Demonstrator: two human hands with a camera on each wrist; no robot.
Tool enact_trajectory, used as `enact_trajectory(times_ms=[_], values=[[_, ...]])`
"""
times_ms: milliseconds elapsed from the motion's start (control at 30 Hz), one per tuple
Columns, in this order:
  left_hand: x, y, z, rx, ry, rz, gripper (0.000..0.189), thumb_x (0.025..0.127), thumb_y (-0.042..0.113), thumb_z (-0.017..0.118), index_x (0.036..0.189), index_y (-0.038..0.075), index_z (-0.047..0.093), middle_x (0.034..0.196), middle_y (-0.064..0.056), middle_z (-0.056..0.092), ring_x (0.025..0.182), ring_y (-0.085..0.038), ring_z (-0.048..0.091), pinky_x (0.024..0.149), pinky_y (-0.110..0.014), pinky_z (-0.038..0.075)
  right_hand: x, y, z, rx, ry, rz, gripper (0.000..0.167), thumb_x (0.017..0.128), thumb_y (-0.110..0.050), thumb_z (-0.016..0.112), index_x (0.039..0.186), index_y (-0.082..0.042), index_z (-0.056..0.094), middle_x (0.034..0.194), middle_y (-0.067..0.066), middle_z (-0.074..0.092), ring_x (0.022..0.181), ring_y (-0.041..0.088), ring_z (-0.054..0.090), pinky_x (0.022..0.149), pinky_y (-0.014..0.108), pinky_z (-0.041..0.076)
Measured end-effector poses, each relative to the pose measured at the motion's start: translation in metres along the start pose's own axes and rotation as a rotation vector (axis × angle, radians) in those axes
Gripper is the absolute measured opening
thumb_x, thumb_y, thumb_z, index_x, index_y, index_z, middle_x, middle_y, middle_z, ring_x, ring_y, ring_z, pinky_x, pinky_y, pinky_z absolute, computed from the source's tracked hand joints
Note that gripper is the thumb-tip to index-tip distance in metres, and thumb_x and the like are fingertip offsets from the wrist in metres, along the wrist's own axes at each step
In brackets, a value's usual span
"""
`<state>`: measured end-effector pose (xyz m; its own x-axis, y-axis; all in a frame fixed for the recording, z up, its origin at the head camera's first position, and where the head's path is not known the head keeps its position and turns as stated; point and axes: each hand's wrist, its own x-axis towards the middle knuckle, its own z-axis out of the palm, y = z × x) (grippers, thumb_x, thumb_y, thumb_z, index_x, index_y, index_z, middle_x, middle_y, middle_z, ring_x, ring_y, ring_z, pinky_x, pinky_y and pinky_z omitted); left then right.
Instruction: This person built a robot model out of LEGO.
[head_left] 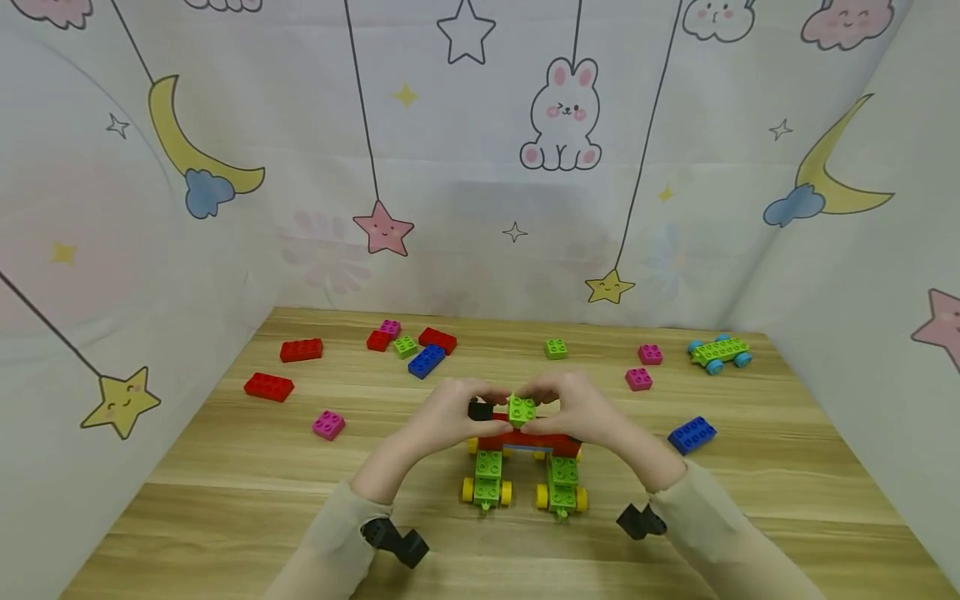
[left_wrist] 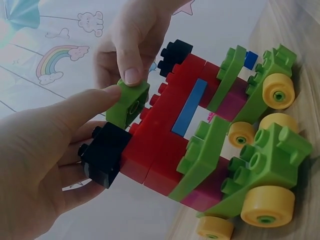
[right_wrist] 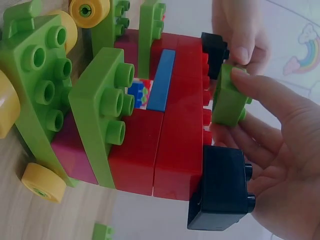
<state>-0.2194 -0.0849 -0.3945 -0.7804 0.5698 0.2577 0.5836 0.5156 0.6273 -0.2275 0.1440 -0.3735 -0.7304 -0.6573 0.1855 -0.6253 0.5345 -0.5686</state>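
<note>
Over the middle of a brick build, my left hand [head_left: 459, 414] and right hand [head_left: 576, 410] pinch a lime green brick [head_left: 522, 410] from either side. In the left wrist view, both thumbs press on this green brick [left_wrist: 125, 105], which is tilted just above the studs of the red bricks [left_wrist: 150, 135]. A black brick [right_wrist: 220, 185] sits at one end of the red row, a second black brick [right_wrist: 214, 52] at the other. Below are a blue piece [right_wrist: 162, 82], green plates [right_wrist: 100, 115], and two green wheeled bases [head_left: 487, 479] with yellow wheels. The fingers behind the bricks are partly hidden.
Red bricks [head_left: 268, 387], a pink brick [head_left: 328, 425] and a blue brick [head_left: 427, 361] lie to the left on the wooden table [head_left: 247, 517]. Another blue brick [head_left: 692, 434], pink bricks [head_left: 639, 379] and a green base with blue wheels [head_left: 720, 353] are at the right. Printed cloth surrounds the table.
</note>
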Motion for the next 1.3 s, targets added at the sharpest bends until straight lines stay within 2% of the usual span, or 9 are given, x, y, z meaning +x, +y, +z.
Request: enact_trajectory(times_ms=[233, 467, 667, 1300], values=[[-0.0009, -0.0015, 0.0013, 0.018, 0.016, 0.024, 0.037, 0.086, 0.025, 0.076, 0.117, 0.007, 0.07, 0.109, -0.006, 0.073, 0.1, -0.02, 0.069, 0.089, -0.035, 0.056, 0.0016, -0.0013, 0.005, -0.012, -0.017, 0.017, 0.039, 0.081, -0.018, 0.081, 0.114, -0.001, 0.07, 0.107, 0.011, 0.073, 0.092, 0.021, 0.07, 0.085, 0.035, 0.058], [-0.0014, -0.0038, 0.0029, 0.031, 0.023, 0.026, 0.034, 0.085, 0.023, 0.077, 0.115, 0.006, 0.071, 0.11, -0.007, 0.073, 0.101, -0.02, 0.069, 0.089, -0.034, 0.056, 0.0015, -0.0014, 0.0077, -0.011, -0.006, 0.004, 0.037, 0.08, -0.017, 0.081, 0.112, -0.001, 0.071, 0.105, 0.01, 0.073, 0.091, 0.02, 0.07, 0.084, 0.04, 0.058], [-0.0014, -0.0052, 0.0042, 0.043, 0.029, 0.039, 0.033, 0.085, 0.022, 0.077, 0.113, 0.006, 0.072, 0.108, -0.007, 0.074, 0.099, -0.02, 0.07, 0.088, -0.033, 0.056, 0.0006, -0.001, 0.0084, -0.033, 0.003, 0.0, 0.037, 0.08, -0.018, 0.081, 0.112, -0.002, 0.071, 0.105, 0.009, 0.073, 0.09, 0.019, 0.07, 0.084, 0.035, 0.058], [-0.0021, -0.0038, 0.005, 0.028, 0.005, 0.009, 0.033, 0.086, 0.023, 0.076, 0.114, 0.006, 0.071, 0.11, -0.007, 0.073, 0.101, -0.02, 0.069, 0.088, -0.033, 0.056, -0.0059, 0.0029, 0.0066, -0.065, -0.009, 0.02, 0.037, 0.081, -0.021, 0.081, 0.112, -0.004, 0.071, 0.105, 0.008, 0.072, 0.094, 0.022, 0.068, 0.085, 0.035, 0.057]])
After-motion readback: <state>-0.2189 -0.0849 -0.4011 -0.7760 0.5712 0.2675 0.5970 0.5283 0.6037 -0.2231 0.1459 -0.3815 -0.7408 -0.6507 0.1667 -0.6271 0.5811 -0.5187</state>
